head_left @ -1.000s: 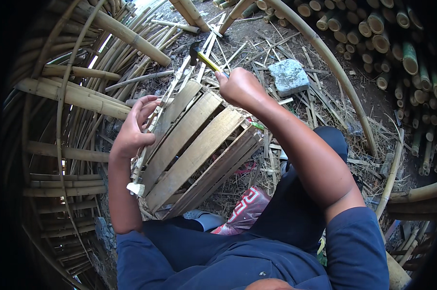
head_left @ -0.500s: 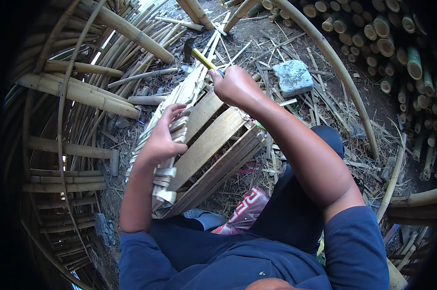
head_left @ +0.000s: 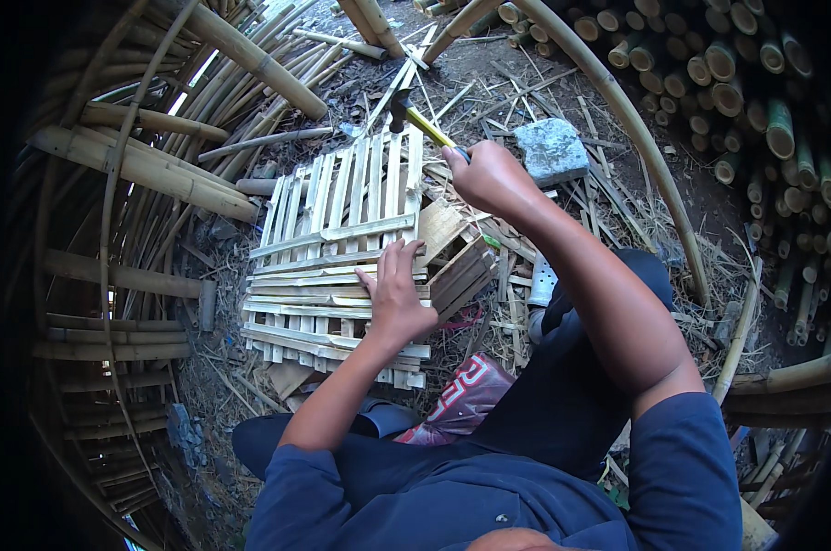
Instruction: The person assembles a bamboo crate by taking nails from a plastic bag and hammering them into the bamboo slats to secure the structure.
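Observation:
My right hand (head_left: 491,177) is closed around the grip of a claw hammer (head_left: 424,126) with a yellow handle and dark head. The hammer is raised over the far right corner of a bamboo slat panel (head_left: 334,229). Pale strips run lengthwise in this panel, with several more laid across them, closely grouped near its middle. It lies over a low wooden crate (head_left: 463,274), hiding most of it. On the panel's right side rests my left hand (head_left: 399,298), fingers spread across the cross strips and thumb apart.
A grey stone block (head_left: 551,151) sits beyond my right hand, among bamboo scraps. Cut bamboo poles (head_left: 709,73) are stacked at the far right. A bamboo frame (head_left: 145,174) stands on the left. A red and white printed bag (head_left: 461,401) lies between my legs.
The slat panel has gone from steeply tilted to lying flatter, its slatted face now showing. My left hand has shifted right onto its cross strips. The hammer has moved slightly right and nearer.

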The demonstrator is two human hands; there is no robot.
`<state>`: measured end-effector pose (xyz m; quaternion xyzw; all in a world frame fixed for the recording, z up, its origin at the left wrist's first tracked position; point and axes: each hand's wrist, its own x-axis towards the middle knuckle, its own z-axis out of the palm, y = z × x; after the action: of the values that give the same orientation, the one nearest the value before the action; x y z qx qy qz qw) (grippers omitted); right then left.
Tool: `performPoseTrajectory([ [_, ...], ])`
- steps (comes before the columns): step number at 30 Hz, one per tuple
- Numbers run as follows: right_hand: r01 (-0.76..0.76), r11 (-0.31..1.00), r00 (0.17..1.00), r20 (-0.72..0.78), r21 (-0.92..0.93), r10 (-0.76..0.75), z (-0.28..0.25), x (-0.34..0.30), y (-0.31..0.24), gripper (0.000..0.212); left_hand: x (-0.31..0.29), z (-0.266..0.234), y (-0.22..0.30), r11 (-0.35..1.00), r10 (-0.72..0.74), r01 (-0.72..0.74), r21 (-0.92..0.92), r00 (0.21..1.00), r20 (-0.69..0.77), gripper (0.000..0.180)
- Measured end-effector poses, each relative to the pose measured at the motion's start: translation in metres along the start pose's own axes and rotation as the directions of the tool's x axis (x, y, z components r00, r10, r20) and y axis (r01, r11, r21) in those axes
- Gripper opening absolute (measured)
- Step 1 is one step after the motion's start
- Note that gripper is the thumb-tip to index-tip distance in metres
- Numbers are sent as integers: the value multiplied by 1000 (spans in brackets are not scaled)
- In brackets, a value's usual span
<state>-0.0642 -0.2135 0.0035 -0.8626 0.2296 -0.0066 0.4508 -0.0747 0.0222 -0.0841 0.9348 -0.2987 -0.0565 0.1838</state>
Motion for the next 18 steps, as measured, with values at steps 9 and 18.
performPoseTrajectory([
  [9, -56, 993, 998, -12, -102, 55, 2, 4, 40, 58, 11, -55, 9, 991, -36, 35, -131, 999, -9, 79],
  [18, -62, 994, 998, -12, -91, 61, 0, -1, 38, 59, 28, 17, 6, 997, -35, 37, 61, 999, -36, 75],
])
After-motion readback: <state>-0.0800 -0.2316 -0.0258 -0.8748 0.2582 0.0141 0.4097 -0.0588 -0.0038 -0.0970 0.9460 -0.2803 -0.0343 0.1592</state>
